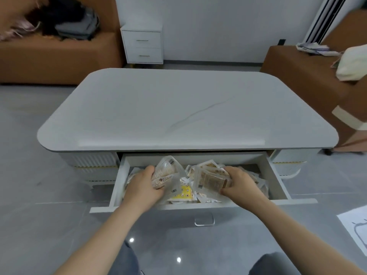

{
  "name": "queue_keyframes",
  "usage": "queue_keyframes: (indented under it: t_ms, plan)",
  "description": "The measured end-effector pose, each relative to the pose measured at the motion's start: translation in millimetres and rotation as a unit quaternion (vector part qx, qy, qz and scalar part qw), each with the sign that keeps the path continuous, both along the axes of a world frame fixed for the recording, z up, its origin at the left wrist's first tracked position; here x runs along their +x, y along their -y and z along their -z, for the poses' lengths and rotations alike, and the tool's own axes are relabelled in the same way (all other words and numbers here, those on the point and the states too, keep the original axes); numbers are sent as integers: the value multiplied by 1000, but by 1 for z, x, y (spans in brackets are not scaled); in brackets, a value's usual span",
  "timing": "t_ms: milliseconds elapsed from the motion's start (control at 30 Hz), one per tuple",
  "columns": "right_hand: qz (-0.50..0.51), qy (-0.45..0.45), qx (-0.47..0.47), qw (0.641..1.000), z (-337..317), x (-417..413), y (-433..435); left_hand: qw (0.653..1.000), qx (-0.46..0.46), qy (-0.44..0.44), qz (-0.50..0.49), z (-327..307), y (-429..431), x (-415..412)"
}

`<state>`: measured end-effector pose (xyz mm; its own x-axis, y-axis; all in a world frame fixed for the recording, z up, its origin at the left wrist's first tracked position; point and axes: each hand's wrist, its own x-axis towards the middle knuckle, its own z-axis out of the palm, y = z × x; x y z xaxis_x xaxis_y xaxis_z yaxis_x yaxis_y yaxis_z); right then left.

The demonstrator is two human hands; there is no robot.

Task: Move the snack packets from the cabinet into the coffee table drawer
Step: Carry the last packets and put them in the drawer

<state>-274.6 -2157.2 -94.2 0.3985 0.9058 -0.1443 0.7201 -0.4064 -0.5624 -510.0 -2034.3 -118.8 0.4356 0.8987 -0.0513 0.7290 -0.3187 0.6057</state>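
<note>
1. Your left hand (144, 184) is reaching down into the open drawer (277, 175), palm turned inward, with the fingers curled around a bunch of clear snack packets (168, 173); the thumb side faces the table.
2. Your right hand (239, 182) mirrors it on the other side, fingers wrapped over the edge of a flat packet (210, 180) with brown print, gripping it from the right.
3. Both forearms come in from the bottom of the view and angle toward each other, meeting over the middle of the drawer.
4. The packets you hold are see-through with tan contents and small printed labels; the left bunch tilts up and back toward the table, the right one lies nearly flat.
5. Under and between your hands, more packets fill the drawer in a loose pile, including a yellow packet (183, 193) lying near the drawer's front edge.
6. The drawer is pulled well out from under the coffee table (178, 108), and its handle (204, 220) shows on the front panel below your wrists.
7. The table top above the drawer is pale grey with a thin dark vein.
8. Beyond the table, a small white cabinet (143, 45) with two drawers stands against the wall, with a brown sofa (59, 54) to its left.
9. Right of the drawer, a sheet of paper (355, 227) lies on the floor.
</note>
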Motion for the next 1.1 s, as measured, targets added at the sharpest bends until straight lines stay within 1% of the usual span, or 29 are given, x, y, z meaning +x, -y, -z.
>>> queue_keyframes:
  t_ms: [167, 300, 467, 567, 733, 800, 900, 1000, 1100]
  plan:
    - [-4, 3, -8, 1000, 3, -7, -7, 1000, -8, -16, -2, 1, -3, -5]
    - [13, -3, -17, 1000, 10, -6, -22, 1000, -1, -27, -5, 3, -13, -1]
    - [3, -14, -41, 999, 21, -2, -41, 1000, -11, -9, -16, 17, -24, 8]
    - [5, -22, -48, 999, 29, 1, -53, 1000, -9, -13, -14, 23, -28, 10]
    - [7, 1, -67, 998, 39, -3, -70, 999, -12, -28, -15, 29, -33, 11]
    - [24, 0, -65, 998, 44, -3, -74, 999, -23, -37, -27, 31, -35, 9]
    - [42, 12, -58, 997, 47, -1, -77, 998, -40, -24, -50, 33, -37, 6]
    - [55, 17, -38, 998, 47, 0, -77, 997, -54, -14, -44, 33, -36, 5]
    - [80, 28, -6, 996, 45, 4, -74, 998, -46, -4, -38, 28, -33, 7]
